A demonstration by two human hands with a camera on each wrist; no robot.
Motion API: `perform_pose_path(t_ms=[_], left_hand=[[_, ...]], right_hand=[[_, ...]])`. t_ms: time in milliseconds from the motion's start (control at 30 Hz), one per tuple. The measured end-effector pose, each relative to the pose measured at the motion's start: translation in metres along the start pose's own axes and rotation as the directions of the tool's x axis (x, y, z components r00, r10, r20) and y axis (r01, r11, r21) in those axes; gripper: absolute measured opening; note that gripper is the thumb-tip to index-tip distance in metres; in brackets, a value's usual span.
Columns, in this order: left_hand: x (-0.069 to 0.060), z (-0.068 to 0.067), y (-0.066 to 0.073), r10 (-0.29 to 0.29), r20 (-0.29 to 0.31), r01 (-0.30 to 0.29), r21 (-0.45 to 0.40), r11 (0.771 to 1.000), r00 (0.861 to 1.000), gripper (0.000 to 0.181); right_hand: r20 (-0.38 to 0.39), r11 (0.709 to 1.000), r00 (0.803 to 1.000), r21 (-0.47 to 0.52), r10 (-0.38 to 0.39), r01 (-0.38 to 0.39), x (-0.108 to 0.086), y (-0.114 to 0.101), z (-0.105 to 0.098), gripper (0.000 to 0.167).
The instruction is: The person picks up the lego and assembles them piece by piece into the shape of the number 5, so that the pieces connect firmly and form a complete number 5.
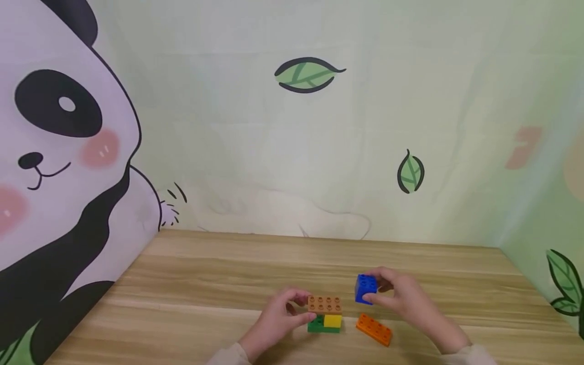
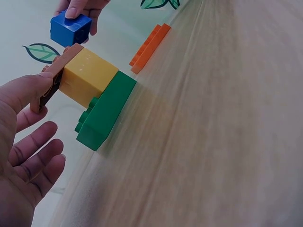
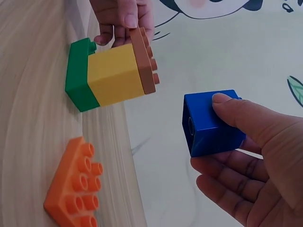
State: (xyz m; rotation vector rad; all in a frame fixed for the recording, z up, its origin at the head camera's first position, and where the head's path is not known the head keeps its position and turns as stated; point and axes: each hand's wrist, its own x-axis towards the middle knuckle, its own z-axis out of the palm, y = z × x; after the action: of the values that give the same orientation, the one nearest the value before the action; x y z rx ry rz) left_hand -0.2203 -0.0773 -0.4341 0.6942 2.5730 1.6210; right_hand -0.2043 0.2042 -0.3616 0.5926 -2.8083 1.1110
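Note:
A small stack stands on the wooden table: a green brick [image 2: 106,111] at the bottom, a yellow brick [image 3: 116,75] on its right half, and a flat brown plate brick [image 1: 325,304] across the top. The brown plate overhangs the green brick's left half, leaving a gap beneath. My left hand [image 1: 283,315] pinches the plate's left end between thumb and forefinger, its other fingers loosely bent. In my right hand [image 1: 406,296], thumb and fingers grip a square blue brick [image 3: 213,123] above the table, right of the stack. Its hollow underside partly shows in the right wrist view.
An orange plate brick [image 1: 374,329] lies studs up on the table [image 1: 219,284], right of the stack and below the blue brick. Behind the table rises a pale green backdrop [image 1: 228,126] with a printed panda and leaves.

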Motion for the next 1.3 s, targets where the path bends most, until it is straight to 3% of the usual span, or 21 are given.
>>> perform_pose_path(t_ms=[233,533,900,1300], left_hand=[[-0.002,0.0,0.0,0.002,-0.004,-0.002,-0.009,1.0,1.0,0.039],[-0.002,0.002,-0.004,0.018,-0.008,-0.018,-0.01,1.0,1.0,0.037],[-0.002,0.001,-0.001,0.04,-0.008,-0.04,-0.038,0.998,0.999,0.035],[-0.001,-0.001,0.0,0.055,-0.012,-0.055,-0.014,0.998,0.998,0.031]], right_hand=[[-0.002,0.999,0.999,-0.032,-0.033,0.033,0.004,-0.012,0.01,0.046],[-0.003,0.991,0.991,-0.008,-0.137,0.137,0.013,-0.025,0.027,0.044],[0.011,0.994,0.994,0.042,-0.105,0.105,0.02,-0.038,0.047,0.041],[0.009,0.995,0.996,0.042,-0.089,0.088,0.024,-0.042,0.059,0.041]])
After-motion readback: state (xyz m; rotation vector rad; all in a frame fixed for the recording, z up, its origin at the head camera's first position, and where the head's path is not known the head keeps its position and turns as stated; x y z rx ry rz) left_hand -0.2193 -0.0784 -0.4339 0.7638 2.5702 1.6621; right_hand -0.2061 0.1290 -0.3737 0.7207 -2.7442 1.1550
